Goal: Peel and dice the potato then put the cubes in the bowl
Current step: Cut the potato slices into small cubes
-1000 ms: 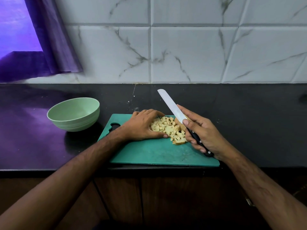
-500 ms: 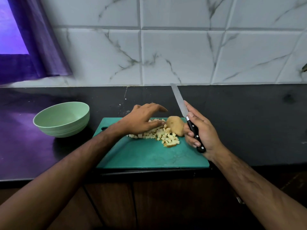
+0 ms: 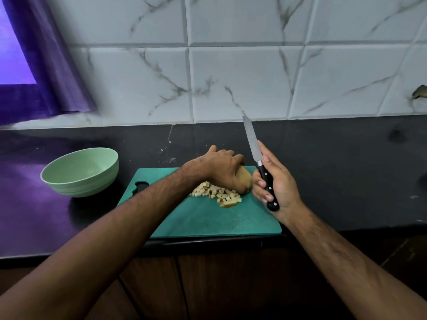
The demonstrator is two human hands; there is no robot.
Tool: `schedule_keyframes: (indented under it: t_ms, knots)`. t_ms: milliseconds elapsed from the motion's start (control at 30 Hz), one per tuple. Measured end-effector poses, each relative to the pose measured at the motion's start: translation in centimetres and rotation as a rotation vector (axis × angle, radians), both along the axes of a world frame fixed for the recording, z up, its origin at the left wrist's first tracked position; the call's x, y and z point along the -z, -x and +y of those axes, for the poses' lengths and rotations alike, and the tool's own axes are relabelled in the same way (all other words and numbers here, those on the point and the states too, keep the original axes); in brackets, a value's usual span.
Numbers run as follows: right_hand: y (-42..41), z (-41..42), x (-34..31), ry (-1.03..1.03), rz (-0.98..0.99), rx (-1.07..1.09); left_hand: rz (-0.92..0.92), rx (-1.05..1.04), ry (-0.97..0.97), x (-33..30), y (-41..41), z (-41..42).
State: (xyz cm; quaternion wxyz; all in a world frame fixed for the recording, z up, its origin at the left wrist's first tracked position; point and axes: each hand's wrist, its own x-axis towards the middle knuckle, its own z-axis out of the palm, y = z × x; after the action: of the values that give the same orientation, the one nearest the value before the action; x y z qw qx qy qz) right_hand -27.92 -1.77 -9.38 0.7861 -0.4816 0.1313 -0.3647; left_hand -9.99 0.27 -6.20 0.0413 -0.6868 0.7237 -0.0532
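Observation:
A green cutting board (image 3: pixel 208 218) lies on the dark counter near its front edge. A pile of small potato cubes (image 3: pixel 219 194) sits on the board's middle. At the pile's right, my left hand (image 3: pixel 224 172) grips a remaining potato chunk (image 3: pixel 245 180), covering most of it. My right hand (image 3: pixel 275 188) holds a black-handled knife (image 3: pixel 260 162) just right of the chunk, blade raised and pointing away toward the wall. A pale green bowl (image 3: pixel 80 172) stands empty on the counter left of the board.
The black counter (image 3: pixel 346 169) stretches to the right of the board. A marbled tile wall (image 3: pixel 231 77) rises behind it. A purple curtain (image 3: pixel 46 65) hangs at the far left. Wooden cabinet fronts sit below the counter edge.
My left hand left the cube pile, moved right and took hold of the potato chunk. The knife in my right hand swung to point more upright.

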Motion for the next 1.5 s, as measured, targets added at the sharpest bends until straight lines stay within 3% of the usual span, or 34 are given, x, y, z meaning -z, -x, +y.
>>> schedule_keyframes:
  t_ms: [133, 267, 467, 600, 700, 733, 867, 933, 1133, 1233, 1333, 1500]
  knots:
    - [0.2, -0.3, 0.0, -0.053, -0.047, 0.025, 0.128, -0.023, 0.089, -0.3, -0.9, 0.5]
    - [0.2, -0.5, 0.1, -0.065, -0.049, 0.052, 0.614, -0.030, 0.194, -1.9, -3.5, 3.0]
    - [0.0, -0.4, 0.2, 0.003, 0.010, 0.041, 1.383, -0.031, 0.197, -2.3, -6.6, 8.6]
    - [0.0, 0.6, -0.2, 0.180, 0.144, 0.051, 1.565, -0.056, 0.226, -1.7, -6.8, 12.0]
    - [-0.1, 1.1, -0.4, 0.269, 0.218, 0.073, 1.511, -0.079, 0.266, -1.7, -6.6, 14.6]
    - [-0.2, 1.3, -0.5, 0.305, 0.248, 0.069, 1.397, -0.084, 0.282, -1.7, -6.8, 15.7]
    - [-0.4, 2.0, -0.8, 0.492, 0.406, 0.042, 0.584, 0.039, 0.263, -0.1, -8.8, 19.4]
    - [-0.6, 2.4, -1.0, 0.579, 0.485, 0.030, 0.441, 0.077, 0.246, 1.0, -9.4, 20.2]
    - [-1.4, 3.0, -2.3, 0.777, 0.681, -0.033, 0.240, 0.045, 0.276, 2.7, -9.4, 20.9]
    - [-1.3, 4.1, -3.4, 1.163, 0.870, -0.141, 0.286, 0.068, 0.306, 3.3, -9.2, 21.2]
    - [-1.4, 5.7, -3.9, 1.547, 1.060, -0.106, 0.408, 0.057, 0.341, 4.1, -9.2, 21.6]
    - [-1.9, 7.4, -3.8, 1.664, 1.122, -0.097, 0.381, 0.044, 0.406, 4.5, -9.4, 21.7]
